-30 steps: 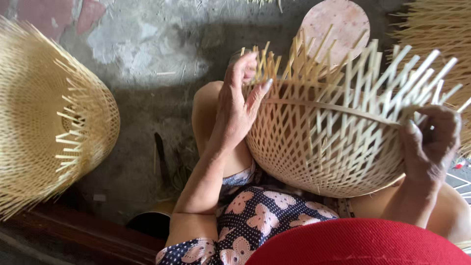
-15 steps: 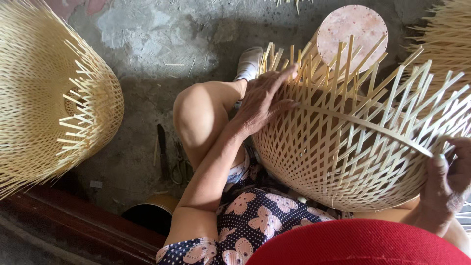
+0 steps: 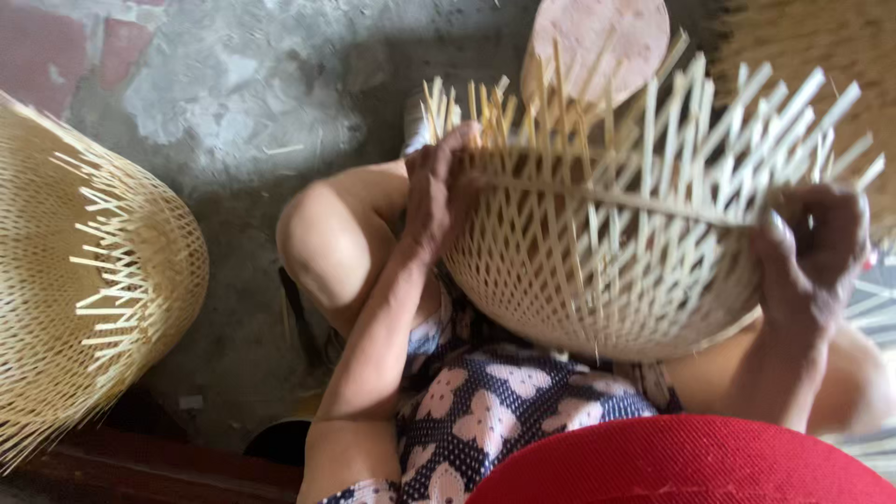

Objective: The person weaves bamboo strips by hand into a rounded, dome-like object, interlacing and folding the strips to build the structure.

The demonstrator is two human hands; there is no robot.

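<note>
Basket (image 3: 597, 271): half-woven bamboo, open lattice, resting on the person's lap and tilted so its mouth faces away; loose strip ends stick up and out all round the rim. Nearest the camera is a red cap brim (image 3: 691, 462), then a dark floral dress (image 3: 495, 411) under the basket. Right hand (image 3: 812, 252) is clenched on the rim at the right side, fingers curled over a thin horizontal strip (image 3: 616, 196) that runs across the uprights. Left hand (image 3: 439, 187) is pressed against the left edge of the basket, fingers wrapped round the uprights near the other end of that strip; grip looks closed, but the fingertips are hidden behind the weave. Left knee (image 3: 327, 243) is bent up just beside the basket. At far left a second basket (image 3: 93, 280) lies on its side, well apart, its loose ends pointing right. Grey concrete floor (image 3: 233, 112) beyond. A round pinkish stool top (image 3: 597, 37) sits behind the basket, partly hidden by the strip ends.
</note>
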